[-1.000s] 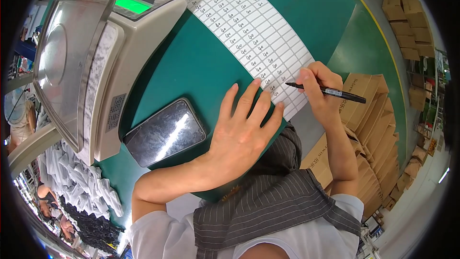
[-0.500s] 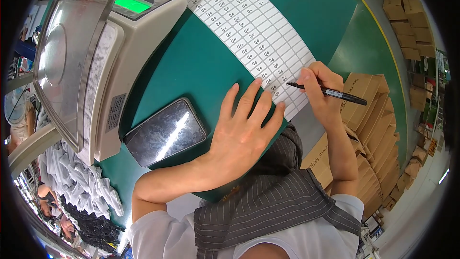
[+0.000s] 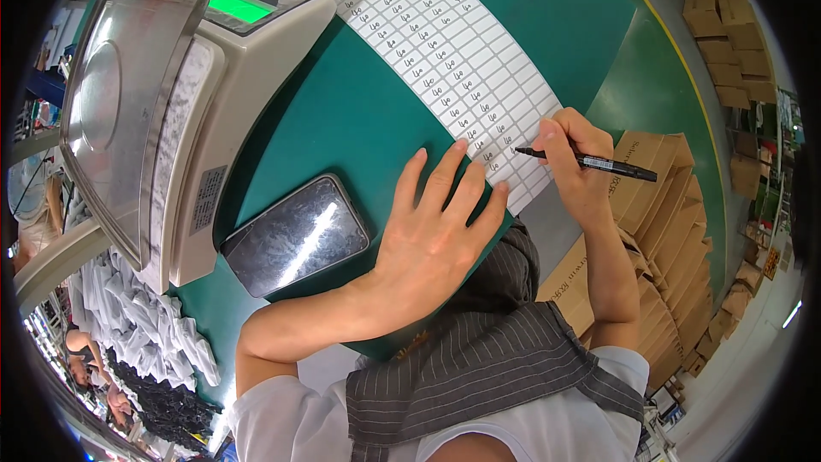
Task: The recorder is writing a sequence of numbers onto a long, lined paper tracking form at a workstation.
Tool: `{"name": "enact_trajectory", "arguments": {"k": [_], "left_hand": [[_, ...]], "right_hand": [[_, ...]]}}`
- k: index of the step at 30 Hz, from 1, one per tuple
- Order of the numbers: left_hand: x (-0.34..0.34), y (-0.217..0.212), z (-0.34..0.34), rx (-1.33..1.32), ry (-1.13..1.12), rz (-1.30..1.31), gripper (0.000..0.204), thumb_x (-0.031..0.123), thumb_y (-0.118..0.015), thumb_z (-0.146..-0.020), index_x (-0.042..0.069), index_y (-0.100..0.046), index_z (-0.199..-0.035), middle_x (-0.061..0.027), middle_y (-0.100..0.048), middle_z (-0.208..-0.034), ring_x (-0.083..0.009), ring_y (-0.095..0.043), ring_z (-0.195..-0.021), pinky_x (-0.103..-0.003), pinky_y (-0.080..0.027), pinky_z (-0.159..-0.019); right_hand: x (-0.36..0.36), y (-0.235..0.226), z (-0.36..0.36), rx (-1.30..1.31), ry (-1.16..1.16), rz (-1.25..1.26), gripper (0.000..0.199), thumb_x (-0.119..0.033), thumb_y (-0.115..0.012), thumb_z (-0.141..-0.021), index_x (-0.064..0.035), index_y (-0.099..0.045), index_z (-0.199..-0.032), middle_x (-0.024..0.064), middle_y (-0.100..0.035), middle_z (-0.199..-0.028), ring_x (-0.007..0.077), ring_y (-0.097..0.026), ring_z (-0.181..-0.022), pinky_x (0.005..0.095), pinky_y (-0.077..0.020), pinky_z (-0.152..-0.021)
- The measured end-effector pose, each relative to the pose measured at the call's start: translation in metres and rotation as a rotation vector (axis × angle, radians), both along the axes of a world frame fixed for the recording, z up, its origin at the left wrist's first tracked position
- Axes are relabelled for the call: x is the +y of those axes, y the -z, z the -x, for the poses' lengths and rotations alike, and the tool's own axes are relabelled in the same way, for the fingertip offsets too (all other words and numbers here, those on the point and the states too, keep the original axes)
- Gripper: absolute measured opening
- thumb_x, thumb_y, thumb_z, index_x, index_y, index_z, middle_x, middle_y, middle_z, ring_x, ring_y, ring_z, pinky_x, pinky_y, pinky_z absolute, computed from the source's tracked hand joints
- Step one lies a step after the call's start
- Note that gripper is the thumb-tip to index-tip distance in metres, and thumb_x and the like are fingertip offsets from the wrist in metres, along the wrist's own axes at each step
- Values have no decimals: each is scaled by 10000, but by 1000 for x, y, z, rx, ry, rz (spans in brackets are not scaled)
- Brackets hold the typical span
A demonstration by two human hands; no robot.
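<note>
A long sheet of white labels (image 3: 479, 56) curves across the green tabletop, with handwritten marks in many of its small cells and several blank ones toward its right side. Fingers spread, my left hand (image 3: 436, 235) lies flat, its fingertips on the sheet's lower left edge. My right hand (image 3: 577, 162) grips a black marker pen (image 3: 611, 166) between thumb and fingers. The pen's tip meets the sheet near its lower end, to the right of my left fingertips. A dark smartphone (image 3: 299, 235) lies to the left of my left hand, its screen reflecting light.
A weighing scale (image 3: 256, 77) with green displays and a clear cover (image 3: 120, 111) stands on the left. White cloth pieces (image 3: 141, 316) and a black pile (image 3: 167, 402) lie at lower left, near another person (image 3: 85, 351). Cardboard boxes (image 3: 658, 239) stand at right.
The pen tip has shifted very slightly to the right, with a fresh dark stroke beside it. My left hand has stayed in place.
</note>
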State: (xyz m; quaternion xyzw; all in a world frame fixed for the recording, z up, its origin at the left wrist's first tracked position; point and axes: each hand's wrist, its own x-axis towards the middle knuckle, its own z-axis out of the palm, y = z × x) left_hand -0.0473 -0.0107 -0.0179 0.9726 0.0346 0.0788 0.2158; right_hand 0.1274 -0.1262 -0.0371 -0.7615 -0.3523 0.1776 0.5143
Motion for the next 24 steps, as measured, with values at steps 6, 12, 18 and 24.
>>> {"name": "enact_trajectory", "arguments": {"k": [6, 12, 18, 24], "left_hand": [[0, 0, 0, -1, 5, 3, 448, 86, -688, -724, 114, -639, -1168, -163, -540, -1211, -355, -445, -1254, -550, -304, -1039], [-2, 2, 0, -11, -2, -7, 452, 88, -687, -719, 141, -645, -1166, -157, -534, -1206, -353, -440, -1256, -548, -302, -1040], [-1, 1, 0, -14, -4, -10, 433, 87, -683, -722, 149, -653, -1150, -151, -535, -1203, -351, -447, -1251, -547, -305, -1037], [-1, 3, 1, -17, -3, -13, 431, 89, -684, -724, 150, -654, -1150, -151, -536, -1206, -351, -449, -1250, -548, -305, -1037]], "right_hand": [[-11, -14, 4, 127, 43, -135, 246, -93, -567, -907, 8, -558, -683, 16, -561, -599, 51, -474, -525, 228, -360, -471], [-11, 2, 17, 14, -120, -18, 219, -78, -634, -847, 4, -549, -663, 52, -520, -572, 117, -436, -479, 278, -310, -446], [-8, 3, 17, 6, -104, -10, 209, -77, -649, -838, 3, -553, -671, 55, -513, -572, 133, -427, -477, 281, -311, -450], [-6, -1, 16, -76, -143, -6, 207, -67, -651, -837, 6, -542, -676, 60, -495, -565, 140, -427, -475, 287, -311, -449]]}}
